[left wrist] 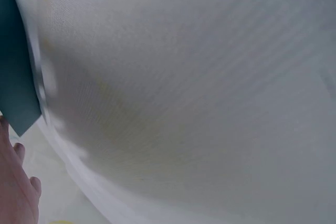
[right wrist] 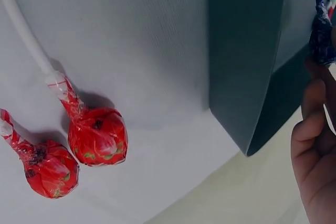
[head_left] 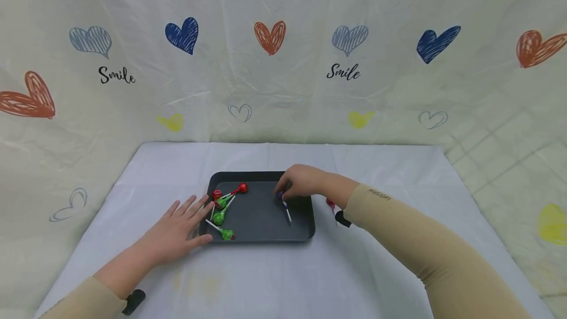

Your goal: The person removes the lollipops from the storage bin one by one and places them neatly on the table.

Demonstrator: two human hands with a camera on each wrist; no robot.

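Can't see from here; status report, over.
Right hand pinches dark lollipop at tray's right side. Left hand spread at tray's left edge. No obstruction seen.

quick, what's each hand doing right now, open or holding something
Left hand: open, holding nothing, at the left end of the tray.
Right hand: pinching a dark blue lollipop.

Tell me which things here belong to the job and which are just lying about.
Likely in the job: purple-blue lollipop, held by the right hand; dark gray tray, left hand at its edge; red lollipops and green lollipops inside; two red lollipops beside it.

Just setting: white tablecloth; heart-printed backdrop. Nothing loose looks unrelated.
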